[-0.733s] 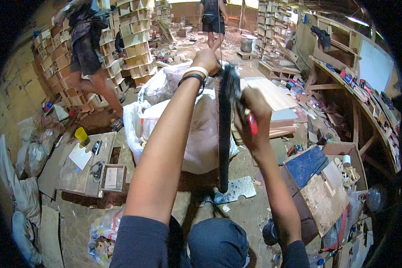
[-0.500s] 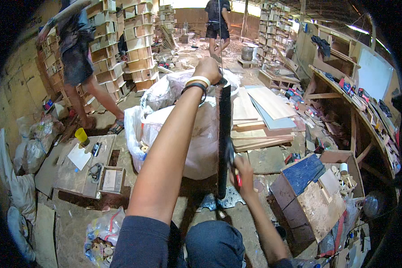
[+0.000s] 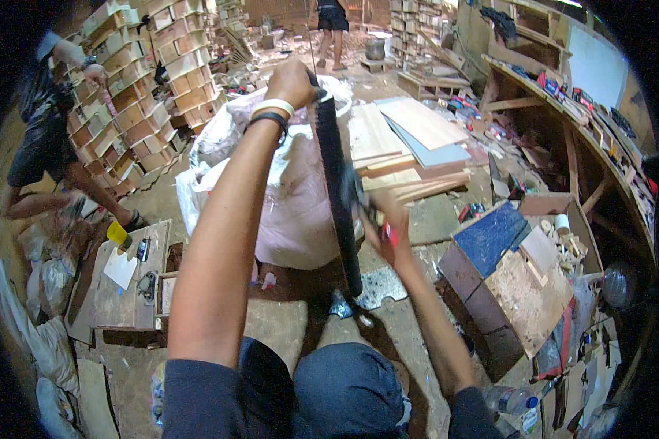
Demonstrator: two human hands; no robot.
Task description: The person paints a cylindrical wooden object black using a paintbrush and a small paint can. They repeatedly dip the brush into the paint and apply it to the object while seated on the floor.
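My left hand [image 3: 294, 82] is raised and grips the top end of a long, narrow black strip [image 3: 338, 183] that stands nearly upright, its lower end near the floor. A white and a black band sit on that wrist. My right hand [image 3: 388, 228] is lower down, beside the middle of the strip, blurred, shut on a small red-handled tool [image 3: 388, 233] held against the strip's right edge. My knees in dark cloth fill the bottom of the view.
A big pinkish sack [image 3: 293, 197] stands behind the strip. Stacked wooden boards [image 3: 410, 139] lie to the right, a wooden box with a blue lid [image 3: 516, 271] nearer. A low board with small items [image 3: 128, 274] is at left. Two people [image 3: 44, 132] stand by shelf stacks.
My right hand has slid down along the black strip from near its top to its middle. The left hand keeps holding the top end. The view has tilted slightly.
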